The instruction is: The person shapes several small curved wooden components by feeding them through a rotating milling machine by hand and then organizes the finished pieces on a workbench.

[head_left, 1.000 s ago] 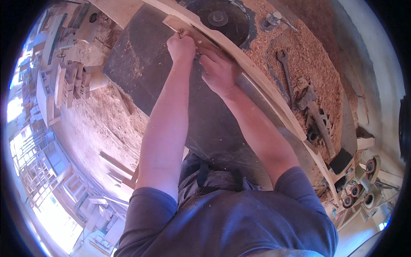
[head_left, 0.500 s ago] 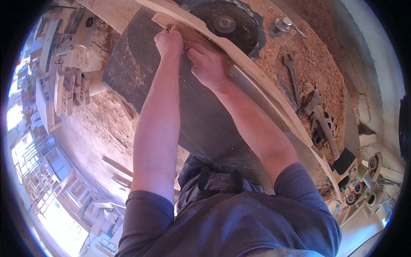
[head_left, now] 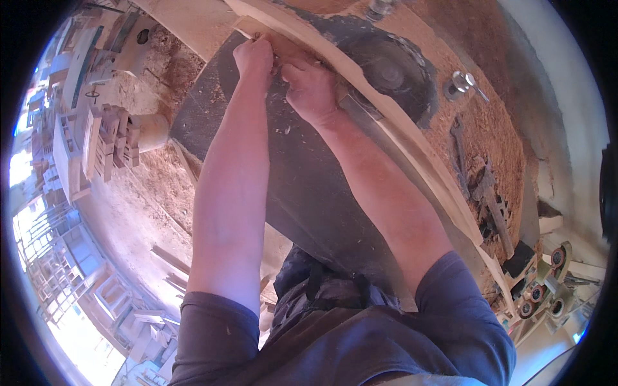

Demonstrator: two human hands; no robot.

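Observation:
Both arms stretch out over a dark metal machine table [head_left: 302,186]. At its far end a brown wooden piece [head_left: 283,44] with a pale end lies along a long pale wooden fence [head_left: 386,106]. My left hand [head_left: 255,58] is closed at the piece's far-left end, its fingertips mostly hidden. Just right of it, my right hand [head_left: 311,91] has its fingers curled against the same piece, close to the fence. The underside of both grips is out of sight. Beyond the fence sits a dark round disc [head_left: 389,74], blurred.
Sawdust covers the bench right of the fence, where a metal fitting [head_left: 461,83], a spanner [head_left: 458,151] and a hammer [head_left: 497,209] lie. Stacked wooden pieces [head_left: 114,138] stand at left. Round machine parts [head_left: 537,293] are at lower right.
The view has shifted, so table, fence and disc sit farther right and lower. Both hands and the wooden piece have moved along the fence toward the far left.

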